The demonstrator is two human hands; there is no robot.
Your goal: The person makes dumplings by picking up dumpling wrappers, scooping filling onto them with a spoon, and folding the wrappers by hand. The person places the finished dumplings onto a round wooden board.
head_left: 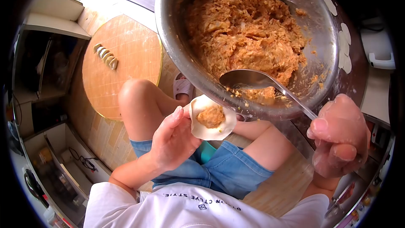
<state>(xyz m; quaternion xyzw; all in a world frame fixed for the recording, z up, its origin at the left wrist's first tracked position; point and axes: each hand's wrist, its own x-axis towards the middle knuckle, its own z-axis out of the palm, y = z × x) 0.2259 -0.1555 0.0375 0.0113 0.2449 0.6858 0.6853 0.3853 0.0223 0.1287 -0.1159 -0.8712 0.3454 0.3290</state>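
Dough wrapper: located just below centre of the head view, toward 5 o'clock. Found open and roughly round, with a small mound of orange-brown filling in its middle. Held at its left side by the left hand, at about 8 o'clock from the wrapper. Thumb raised and apart, other fingers partly hidden behind the dough, so exact spread beneath not possible to tell.

Right hand: noted between 3 and 4 o'clock, closed around the end of the handle of a metal spoon. Fingers curled in, with no wide gap between thumb and fingers. Spoon slanted toward 10 o'clock from the hand — bowl end over the near part of the basin, next to the filling mixture.

Large metal basin: spread from 12 to 2 o'clock, loaded with coarse orange-brown mixture, with scraps stuck to the inner wall. At 2 o'clock, beyond the basin's outer rim: pale flat dough rounds on a dark surface, some overlapping. At 10 o'clock: round orange-tan board, bearing a short slanting row of pale dough pieces — closely spaced. At 6 o'clock: blue denim shorts.
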